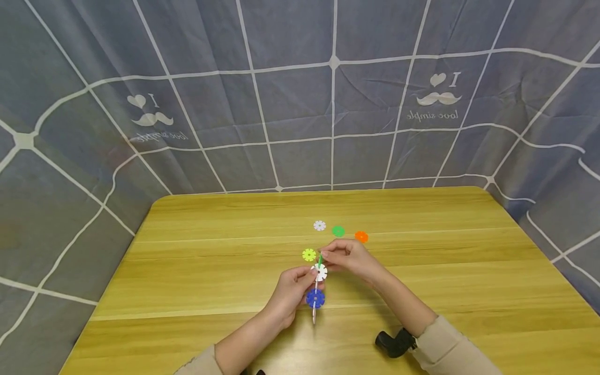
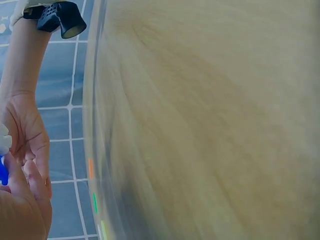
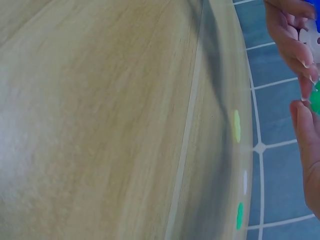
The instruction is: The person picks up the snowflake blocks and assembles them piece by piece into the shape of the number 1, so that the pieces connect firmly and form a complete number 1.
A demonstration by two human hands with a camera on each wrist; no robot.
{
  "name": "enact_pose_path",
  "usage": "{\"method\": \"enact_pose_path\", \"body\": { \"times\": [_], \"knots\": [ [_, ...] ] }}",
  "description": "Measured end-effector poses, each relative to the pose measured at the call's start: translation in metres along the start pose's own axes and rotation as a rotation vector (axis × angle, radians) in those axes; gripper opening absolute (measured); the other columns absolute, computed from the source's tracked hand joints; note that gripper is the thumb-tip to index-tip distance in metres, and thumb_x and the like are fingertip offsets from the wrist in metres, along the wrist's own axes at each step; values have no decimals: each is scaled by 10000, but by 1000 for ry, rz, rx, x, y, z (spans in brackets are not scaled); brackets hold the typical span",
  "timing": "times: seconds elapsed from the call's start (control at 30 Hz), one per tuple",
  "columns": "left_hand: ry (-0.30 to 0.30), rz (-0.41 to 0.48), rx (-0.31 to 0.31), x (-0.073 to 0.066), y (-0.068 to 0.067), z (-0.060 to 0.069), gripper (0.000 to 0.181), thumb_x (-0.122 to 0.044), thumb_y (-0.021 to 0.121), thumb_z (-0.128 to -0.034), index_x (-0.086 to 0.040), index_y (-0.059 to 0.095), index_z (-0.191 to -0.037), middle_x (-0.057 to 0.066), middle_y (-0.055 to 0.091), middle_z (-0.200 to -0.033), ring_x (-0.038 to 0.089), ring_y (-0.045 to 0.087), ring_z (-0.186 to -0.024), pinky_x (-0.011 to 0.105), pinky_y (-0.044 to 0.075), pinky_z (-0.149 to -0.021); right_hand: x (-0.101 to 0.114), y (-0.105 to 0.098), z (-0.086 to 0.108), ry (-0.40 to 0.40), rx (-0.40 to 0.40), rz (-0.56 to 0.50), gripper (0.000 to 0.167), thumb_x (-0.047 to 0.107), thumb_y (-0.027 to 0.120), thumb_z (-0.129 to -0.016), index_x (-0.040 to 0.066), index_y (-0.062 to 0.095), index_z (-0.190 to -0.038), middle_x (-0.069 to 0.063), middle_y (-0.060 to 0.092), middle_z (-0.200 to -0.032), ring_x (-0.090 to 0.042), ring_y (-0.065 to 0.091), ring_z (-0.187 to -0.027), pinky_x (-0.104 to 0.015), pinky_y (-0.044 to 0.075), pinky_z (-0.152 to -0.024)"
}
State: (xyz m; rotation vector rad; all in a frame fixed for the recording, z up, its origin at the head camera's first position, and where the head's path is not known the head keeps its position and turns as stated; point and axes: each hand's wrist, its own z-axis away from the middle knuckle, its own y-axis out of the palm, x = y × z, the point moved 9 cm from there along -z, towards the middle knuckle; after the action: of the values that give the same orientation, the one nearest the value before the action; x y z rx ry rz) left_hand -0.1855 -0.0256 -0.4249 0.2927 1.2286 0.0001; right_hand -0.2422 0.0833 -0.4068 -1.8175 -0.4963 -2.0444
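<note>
Gripping the chain of notched discs [image 1: 316, 292] above the table [image 1: 187, 271], the left hand [image 1: 290, 291] has its thumb at the white disc [image 1: 322, 273], the blue disc [image 1: 315, 299] nearer the body. Beyond lie a yellow disc [image 1: 309, 254], a loose white disc [image 1: 320, 225] and a flat green disc [image 1: 338, 230]. And the right hand [image 1: 351, 258], pinching an edge-on green disc [image 1: 321, 260] at the chain's far end! Rightmost, an orange disc [image 1: 361, 237].

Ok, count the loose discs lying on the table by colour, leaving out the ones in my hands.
White disc: 1
Green disc: 1
Orange disc: 1
Yellow disc: 1
Total: 4 loose discs in view
</note>
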Motion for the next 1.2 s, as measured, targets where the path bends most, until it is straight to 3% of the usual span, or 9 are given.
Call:
{"method": "enact_pose_path", "body": {
  "times": [0.17,0.4,0.63,0.93,1.2],
  "knots": [
    [1,13,6,-1,1,-2,320,-134,482,-980,133,552,-1143,64,664,-876,86,633,-763,260,560,-676,2,2,0,-33,23,28,318,18,559,-920,-186,505,-1158,-332,583,-1092,-135,644,-883,-366,532,-820],
    [-13,4,19,-1,3,-1,343,-163,484,-982,111,545,-1178,60,670,-882,74,640,-748,227,555,-641,3,2,0,-68,31,93,283,12,570,-909,-156,537,-1134,-285,611,-1030,-112,628,-846,-282,533,-795],
    [-10,5,47,-3,6,0,369,-184,476,-987,114,530,-1198,89,641,-943,75,634,-742,242,559,-635,2,3,0,-77,38,85,266,10,591,-893,-148,558,-1104,-327,578,-1064,-124,629,-839,-265,534,-760],
    [-31,-22,63,-1,7,2,420,-263,454,-995,111,540,-1165,31,637,-870,78,640,-750,199,544,-589,-3,7,1,-79,62,86,243,-4,596,-888,-134,577,-1092,-105,660,-966,-140,636,-831,-277,542,-743],
    [-33,-40,73,1,8,3,430,-286,448,-995,82,526,-1204,-14,651,-877,83,641,-773,177,523,-574,-2,10,2,-99,74,74,254,-5,611,-874,-143,574,-1084,-136,660,-971,-144,638,-843,-275,542,-744]
  ]
}}
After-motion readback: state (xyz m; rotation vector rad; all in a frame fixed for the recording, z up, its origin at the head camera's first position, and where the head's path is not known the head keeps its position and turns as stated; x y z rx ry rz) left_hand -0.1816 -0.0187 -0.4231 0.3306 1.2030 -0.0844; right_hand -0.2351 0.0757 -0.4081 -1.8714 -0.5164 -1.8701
